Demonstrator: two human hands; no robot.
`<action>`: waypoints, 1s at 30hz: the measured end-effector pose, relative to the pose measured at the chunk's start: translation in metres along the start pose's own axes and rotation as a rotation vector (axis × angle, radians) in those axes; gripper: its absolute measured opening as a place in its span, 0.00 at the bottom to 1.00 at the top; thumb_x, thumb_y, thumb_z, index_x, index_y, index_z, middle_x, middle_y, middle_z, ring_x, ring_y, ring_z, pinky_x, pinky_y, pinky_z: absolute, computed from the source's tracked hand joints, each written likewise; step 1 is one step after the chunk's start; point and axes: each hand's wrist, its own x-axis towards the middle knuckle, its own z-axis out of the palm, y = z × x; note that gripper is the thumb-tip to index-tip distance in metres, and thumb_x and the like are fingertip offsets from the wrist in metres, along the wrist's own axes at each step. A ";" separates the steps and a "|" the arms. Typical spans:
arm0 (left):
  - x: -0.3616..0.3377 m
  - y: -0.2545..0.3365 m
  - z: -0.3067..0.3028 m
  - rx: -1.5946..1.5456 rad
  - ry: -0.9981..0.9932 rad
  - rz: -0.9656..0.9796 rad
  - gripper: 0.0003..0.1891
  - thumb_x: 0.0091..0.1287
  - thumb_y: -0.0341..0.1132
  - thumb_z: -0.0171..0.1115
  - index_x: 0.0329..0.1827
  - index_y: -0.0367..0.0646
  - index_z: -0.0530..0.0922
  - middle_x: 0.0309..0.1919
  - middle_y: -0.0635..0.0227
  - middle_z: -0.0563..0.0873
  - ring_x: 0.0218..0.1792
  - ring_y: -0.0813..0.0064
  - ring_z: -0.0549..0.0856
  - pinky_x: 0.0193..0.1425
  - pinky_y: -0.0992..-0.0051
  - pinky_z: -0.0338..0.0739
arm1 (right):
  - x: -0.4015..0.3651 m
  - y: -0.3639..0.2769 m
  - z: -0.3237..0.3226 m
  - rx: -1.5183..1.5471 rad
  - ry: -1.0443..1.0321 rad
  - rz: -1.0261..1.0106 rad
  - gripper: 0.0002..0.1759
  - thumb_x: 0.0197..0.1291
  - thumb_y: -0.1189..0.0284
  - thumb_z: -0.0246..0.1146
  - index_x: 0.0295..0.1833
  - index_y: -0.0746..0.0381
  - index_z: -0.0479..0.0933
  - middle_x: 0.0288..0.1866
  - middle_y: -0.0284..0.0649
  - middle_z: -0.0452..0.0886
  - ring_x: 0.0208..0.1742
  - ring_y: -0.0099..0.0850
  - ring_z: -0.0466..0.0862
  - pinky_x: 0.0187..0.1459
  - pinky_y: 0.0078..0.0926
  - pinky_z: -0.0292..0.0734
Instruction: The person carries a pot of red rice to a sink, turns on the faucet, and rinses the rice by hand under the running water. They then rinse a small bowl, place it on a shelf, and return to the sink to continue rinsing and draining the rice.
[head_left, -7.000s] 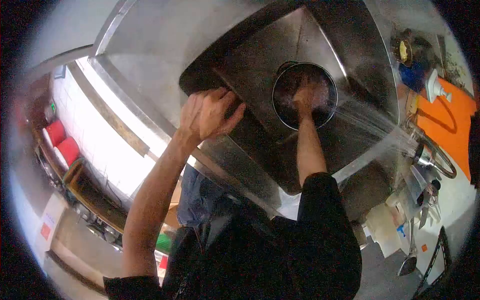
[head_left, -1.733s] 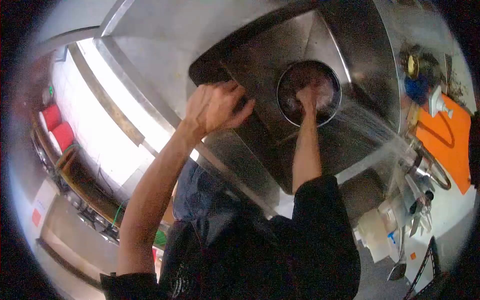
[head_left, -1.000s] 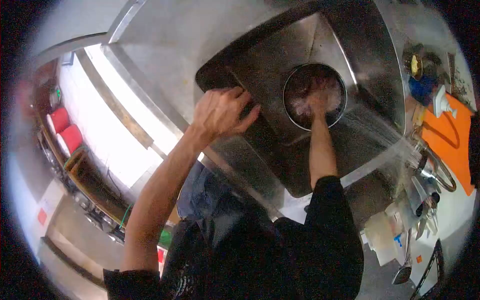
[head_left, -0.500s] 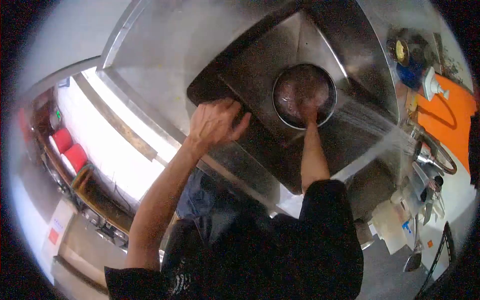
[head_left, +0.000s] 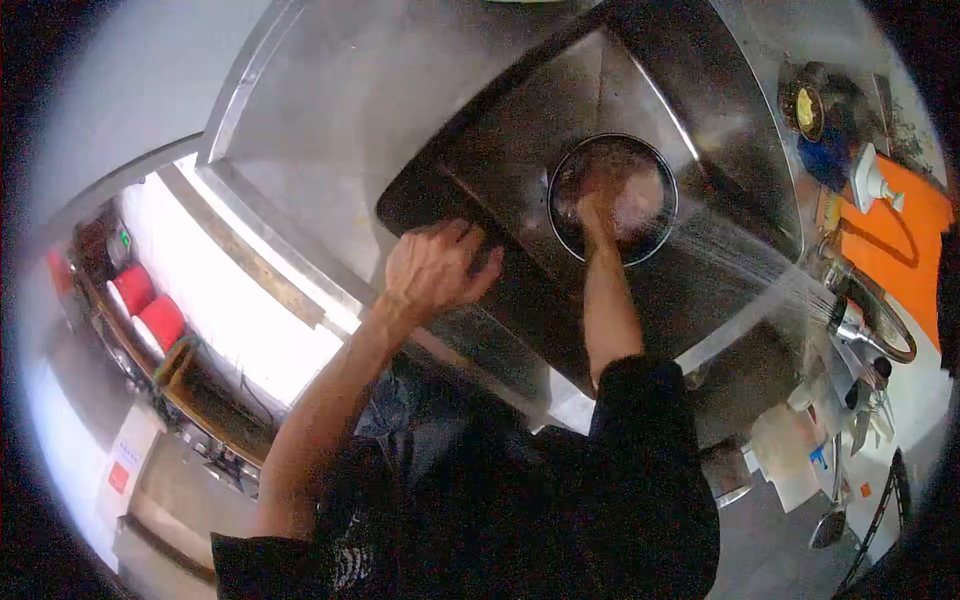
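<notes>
A round metal bowl (head_left: 673, 205) with reddish water and something pale pink (head_left: 640, 194) in it stands in the steel sink (head_left: 520, 120). My right hand (head_left: 597, 212) reaches down into the bowl, its fingers under the cloudy water and hidden. On the sink's near left edge rests my left hand (head_left: 440, 264), fingers apart and holding nothing. Water sprays from the tap head (head_left: 848, 322) on the right toward the bowl.
On the right are an orange board (head_left: 900, 250), a white pump dispenser (head_left: 872, 182), a small bowl (head_left: 808, 112) and several utensils (head_left: 862, 390). Two red containers (head_left: 148, 306) stand at the left, beyond the bright opening.
My right hand has moved left inside the bowl, and the pale pink thing now shows to its right. My left hand stays at the sink's edge. The view has shifted slightly.
</notes>
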 end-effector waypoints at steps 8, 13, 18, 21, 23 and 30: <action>-0.001 0.001 0.001 0.043 0.004 0.011 0.17 0.63 0.48 0.61 0.29 0.42 0.80 0.27 0.60 0.83 0.27 0.59 0.85 0.30 0.61 0.81 | 0.005 0.010 -0.015 0.047 -0.074 -0.035 0.34 0.58 0.61 0.66 0.68 0.63 0.67 0.64 0.51 0.74 0.62 0.44 0.75 0.63 0.39 0.68; 0.003 0.003 -0.006 0.016 0.021 0.005 0.17 0.63 0.47 0.61 0.28 0.41 0.80 0.27 0.60 0.83 0.27 0.59 0.85 0.31 0.62 0.81 | -0.013 0.032 -0.013 0.079 -0.153 -0.020 0.33 0.59 0.62 0.65 0.68 0.63 0.67 0.64 0.50 0.74 0.62 0.43 0.75 0.63 0.38 0.69; -0.004 0.003 -0.001 0.035 0.018 0.037 0.16 0.64 0.47 0.60 0.28 0.41 0.80 0.28 0.61 0.83 0.28 0.58 0.85 0.31 0.63 0.81 | -0.059 0.041 -0.010 0.069 -0.053 -0.011 0.32 0.60 0.63 0.64 0.67 0.63 0.68 0.64 0.50 0.74 0.62 0.42 0.75 0.63 0.38 0.69; 0.005 0.004 -0.008 0.038 -0.025 -0.007 0.16 0.64 0.46 0.60 0.28 0.41 0.80 0.28 0.61 0.83 0.28 0.58 0.85 0.31 0.63 0.81 | -0.037 0.055 -0.008 0.141 -0.260 -0.018 0.31 0.61 0.63 0.64 0.67 0.63 0.68 0.63 0.49 0.75 0.62 0.42 0.75 0.62 0.37 0.69; 0.000 0.010 -0.010 0.043 -0.050 -0.051 0.15 0.64 0.46 0.61 0.28 0.42 0.80 0.27 0.61 0.84 0.29 0.58 0.85 0.31 0.63 0.81 | -0.018 0.048 -0.008 0.163 -0.291 0.043 0.31 0.61 0.63 0.64 0.67 0.63 0.68 0.63 0.49 0.75 0.61 0.41 0.76 0.62 0.37 0.69; 0.002 0.012 -0.011 0.134 0.062 0.016 0.14 0.62 0.45 0.63 0.29 0.43 0.80 0.27 0.62 0.83 0.28 0.61 0.85 0.30 0.63 0.81 | -0.013 0.011 -0.012 0.036 0.038 0.083 0.29 0.62 0.65 0.63 0.67 0.63 0.68 0.63 0.48 0.75 0.61 0.40 0.76 0.62 0.36 0.70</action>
